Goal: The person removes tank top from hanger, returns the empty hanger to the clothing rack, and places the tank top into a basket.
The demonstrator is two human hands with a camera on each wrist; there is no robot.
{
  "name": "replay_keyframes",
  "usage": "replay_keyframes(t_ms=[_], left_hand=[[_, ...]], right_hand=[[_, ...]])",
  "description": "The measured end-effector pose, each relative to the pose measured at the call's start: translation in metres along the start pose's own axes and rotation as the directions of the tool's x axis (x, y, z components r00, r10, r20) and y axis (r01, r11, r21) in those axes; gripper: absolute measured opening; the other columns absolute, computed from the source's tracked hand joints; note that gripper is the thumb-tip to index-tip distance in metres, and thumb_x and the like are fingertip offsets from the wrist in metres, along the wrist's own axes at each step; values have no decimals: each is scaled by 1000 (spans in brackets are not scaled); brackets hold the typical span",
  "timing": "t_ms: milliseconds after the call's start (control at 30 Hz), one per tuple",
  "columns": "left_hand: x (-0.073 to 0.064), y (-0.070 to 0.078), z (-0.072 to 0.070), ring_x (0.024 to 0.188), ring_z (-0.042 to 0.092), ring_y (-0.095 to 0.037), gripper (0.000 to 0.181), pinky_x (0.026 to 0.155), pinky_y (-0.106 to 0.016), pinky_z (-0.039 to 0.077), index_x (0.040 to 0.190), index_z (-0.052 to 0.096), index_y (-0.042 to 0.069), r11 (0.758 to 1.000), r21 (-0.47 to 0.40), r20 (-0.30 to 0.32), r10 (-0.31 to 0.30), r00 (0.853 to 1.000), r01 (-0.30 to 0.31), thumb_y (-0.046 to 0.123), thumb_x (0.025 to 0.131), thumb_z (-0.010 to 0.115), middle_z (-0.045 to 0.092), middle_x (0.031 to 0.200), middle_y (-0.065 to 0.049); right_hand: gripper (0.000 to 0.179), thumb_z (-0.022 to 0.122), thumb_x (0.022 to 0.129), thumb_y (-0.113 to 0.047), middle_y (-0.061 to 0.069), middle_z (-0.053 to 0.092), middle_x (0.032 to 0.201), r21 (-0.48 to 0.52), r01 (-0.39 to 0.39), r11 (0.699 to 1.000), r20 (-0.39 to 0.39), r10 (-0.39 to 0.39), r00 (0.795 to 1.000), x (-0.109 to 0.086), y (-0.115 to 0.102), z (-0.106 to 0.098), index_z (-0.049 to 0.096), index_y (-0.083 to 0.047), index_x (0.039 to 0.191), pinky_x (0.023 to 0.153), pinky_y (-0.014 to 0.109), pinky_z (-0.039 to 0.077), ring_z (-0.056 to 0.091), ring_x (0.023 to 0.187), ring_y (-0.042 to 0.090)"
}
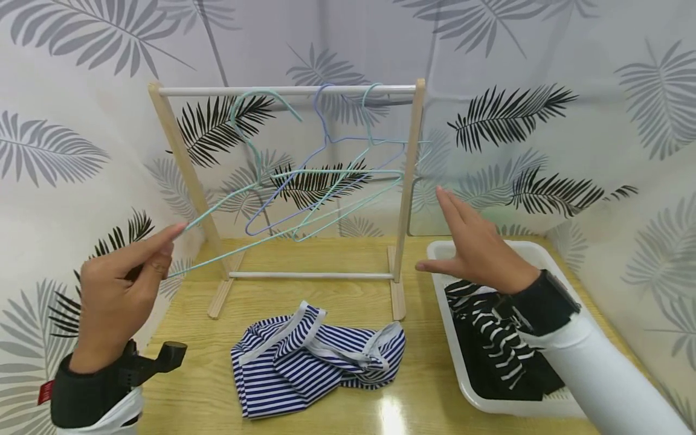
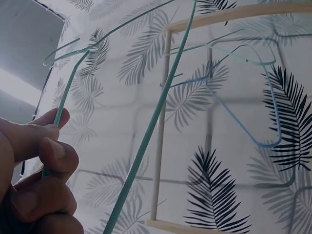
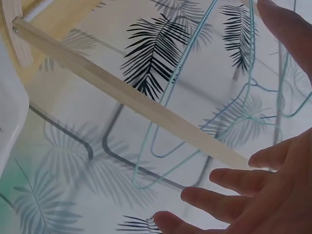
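My left hand [image 1: 122, 281] pinches one corner of a mint-green hanger [image 1: 228, 199] between thumb and fingers. The hanger slants up to the right, and its hook overlaps the rail of a small wooden rack [image 1: 410, 181] in the head view. Close in the left wrist view, a rod of this hanger [image 2: 156, 114] crosses the picture. With fingers spread and nothing held, my right hand [image 1: 481, 248] hovers to the right of the rack, above the basket's near-left side. On the rail hang a blue hanger [image 1: 324, 130] and another mint-green hanger [image 1: 367, 121].
A blue-and-white striped garment [image 1: 304, 356] lies folded loosely on the wooden table [image 1: 196, 368] before the rack. At the right stands a white basket [image 1: 511, 406] with black and striped clothes [image 1: 489, 338]. Leaf-patterned curtains [image 1: 544, 60] enclose the table.
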State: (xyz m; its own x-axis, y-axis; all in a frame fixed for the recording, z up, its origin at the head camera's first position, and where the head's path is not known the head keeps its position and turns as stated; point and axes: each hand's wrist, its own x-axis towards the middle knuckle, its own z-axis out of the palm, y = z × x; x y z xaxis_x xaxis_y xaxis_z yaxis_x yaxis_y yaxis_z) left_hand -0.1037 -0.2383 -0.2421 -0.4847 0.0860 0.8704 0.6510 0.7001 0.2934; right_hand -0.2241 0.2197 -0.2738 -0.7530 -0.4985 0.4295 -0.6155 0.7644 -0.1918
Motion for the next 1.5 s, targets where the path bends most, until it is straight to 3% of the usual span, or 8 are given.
replay_keyframes(t_ms=[200,333,567,700,800,1033,1233,1500], left_hand=[[0,-10,-25,51,35,2,29,50,-16,25,117,70,5,993,37,-106,-110,988,115,-4,93,57,54,71,14],[-1,-15,-34,54,40,2,30,51,-15,27,120,69,11,985,62,-148,-150,978,160,1,95,54,56,74,17],[-5,-20,-46,59,39,4,33,49,-14,26,126,65,21,953,163,-187,-223,957,254,8,98,53,49,74,22],[-5,-22,-52,58,36,4,33,46,-14,23,128,63,16,947,168,-208,-238,949,274,6,99,51,45,74,19],[-3,-20,-54,56,33,3,33,45,-15,21,128,63,13,947,148,-225,-248,942,285,5,99,51,45,75,18],[-3,-22,-54,58,38,2,34,49,-12,26,128,63,21,911,197,-238,-315,919,363,8,98,53,46,73,16],[-4,-28,-52,57,38,0,34,54,-14,28,127,63,26,906,217,-225,-316,922,364,11,98,54,47,72,17],[2,-36,-47,56,38,1,32,55,-13,29,124,66,26,913,233,-210,-289,934,335,13,97,56,52,83,31]], right_hand=[[121,74,75,-59,13,5,160,204,-99,974,122,75,990,34,13,14,-4,-13,155,112,55,18,10,146,33],[115,75,77,-53,17,16,158,322,-157,934,144,116,983,50,22,23,0,-15,156,107,55,29,26,140,39],[95,70,87,-40,23,33,149,505,-287,814,169,233,958,66,33,41,10,-11,155,92,51,47,45,128,41],[74,64,94,-28,23,42,140,607,-295,738,137,268,954,78,33,50,22,-8,151,80,42,54,53,120,38],[63,62,95,-21,22,48,132,647,-279,709,94,289,953,83,34,56,28,-7,147,74,38,56,58,113,37],[49,60,96,-19,23,54,120,646,-237,726,20,294,956,83,40,60,38,-3,138,63,36,57,62,103,39],[39,59,97,-17,23,57,114,635,-214,742,-26,298,954,86,45,67,45,-2,130,59,32,56,64,99,38],[38,59,97,-16,22,59,112,637,-195,746,-57,297,953,91,44,77,46,-3,130,57,32,56,65,96,37]])
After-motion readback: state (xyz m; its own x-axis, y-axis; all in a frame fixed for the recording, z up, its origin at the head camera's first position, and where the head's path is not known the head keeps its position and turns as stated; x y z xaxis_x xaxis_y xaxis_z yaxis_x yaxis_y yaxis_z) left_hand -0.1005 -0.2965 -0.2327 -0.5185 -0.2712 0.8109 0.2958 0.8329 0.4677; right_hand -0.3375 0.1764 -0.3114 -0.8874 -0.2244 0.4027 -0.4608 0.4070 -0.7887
